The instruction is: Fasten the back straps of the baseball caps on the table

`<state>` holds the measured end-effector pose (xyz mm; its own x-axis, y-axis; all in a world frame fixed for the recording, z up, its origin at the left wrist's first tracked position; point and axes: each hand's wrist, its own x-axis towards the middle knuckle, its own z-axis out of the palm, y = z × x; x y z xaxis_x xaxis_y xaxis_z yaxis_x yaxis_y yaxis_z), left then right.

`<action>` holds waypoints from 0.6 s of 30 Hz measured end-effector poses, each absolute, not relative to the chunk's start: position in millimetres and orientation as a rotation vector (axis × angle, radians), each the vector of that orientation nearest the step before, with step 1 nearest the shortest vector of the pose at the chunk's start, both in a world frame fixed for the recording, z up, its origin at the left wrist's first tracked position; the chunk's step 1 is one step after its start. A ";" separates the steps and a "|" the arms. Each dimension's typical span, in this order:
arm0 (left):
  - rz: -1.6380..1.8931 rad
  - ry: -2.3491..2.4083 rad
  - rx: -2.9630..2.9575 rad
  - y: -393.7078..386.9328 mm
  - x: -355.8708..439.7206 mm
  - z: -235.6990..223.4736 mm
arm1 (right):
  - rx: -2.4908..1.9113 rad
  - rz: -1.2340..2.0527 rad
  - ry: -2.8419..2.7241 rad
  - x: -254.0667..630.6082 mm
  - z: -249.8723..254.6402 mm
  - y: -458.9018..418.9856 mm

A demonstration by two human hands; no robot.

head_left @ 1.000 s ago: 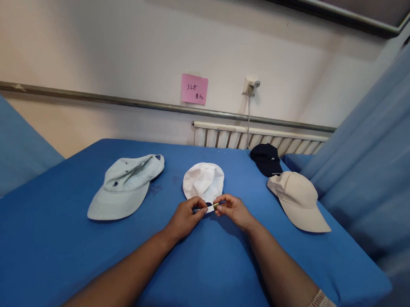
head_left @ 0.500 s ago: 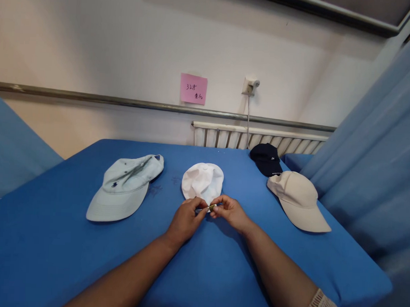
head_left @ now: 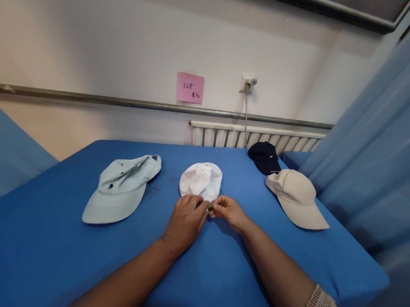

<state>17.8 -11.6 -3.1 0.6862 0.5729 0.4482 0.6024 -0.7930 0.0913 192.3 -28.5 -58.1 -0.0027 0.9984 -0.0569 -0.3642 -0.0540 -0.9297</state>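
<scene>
A white cap lies on the blue-covered table, its back strap end toward me. My right hand pinches the small brass-coloured buckle of that strap between thumb and fingers. Close against it, my left hand is closed at the strap, its back turned up. The white strap itself is mostly hidden behind the fingers. To the left rests a pale green cap, brim toward me. On the right are a beige cap and, behind it, a dark navy cap.
The blue cover spreads over the whole table. Behind it stand a white radiator and a metal rail on the wall. A pink note and a plugged socket are above. Blue curtains hang at both sides.
The white strap seen between my hands has become covered by my fingers. My left hand has rolled over, showing more of its back, and come nearer the buckle. The view has shifted slightly.
</scene>
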 end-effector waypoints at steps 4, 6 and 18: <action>-0.723 -0.956 -2.847 -9.4 21.5 -6.0 | -0.993 1.390 -0.932 192.1 -59.4 -27.5; -0.701 -0.950 -2.861 -6.4 23.4 -9.6 | -1.022 1.377 -0.948 192.7 -60.7 -26.5; -0.671 -0.951 -2.861 2.9 25.6 -19.3 | -1.141 1.261 -0.946 192.3 -65.1 -21.2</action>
<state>25.6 2.9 -19.3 0.7160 0.5587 0.4186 0.5816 -0.8090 0.0849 192.3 -21.2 -65.1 0.1032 0.9924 -0.0669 -0.2133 -0.0436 -0.9760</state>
